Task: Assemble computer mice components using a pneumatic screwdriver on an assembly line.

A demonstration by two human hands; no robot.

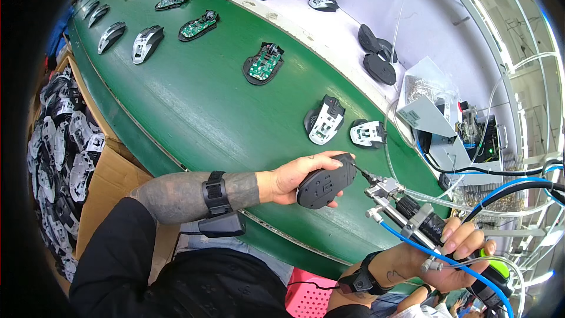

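My left hand (289,180) is closed around a black computer mouse (322,187), holding it above the green belt with its flat underside turned up. The fingers of my right hand (462,250) wrap the grip of a powered screwdriver (419,217) with hoses attached. Its thin tip points left and reaches the mouse's right end; whether it sits in a screw hole is too small to tell. Just beyond, a white-and-black mouse shell (325,121) and a smaller white shell piece (368,133) lie on the belt.
The green conveyor belt (194,106) carries a mouse base with a circuit board (263,66) and several more bases and shells. A box of shells (65,141) stands at the left. Black covers (379,69) lie on the far ledge, near a screw feeder (432,115). Hoses loop at the right.
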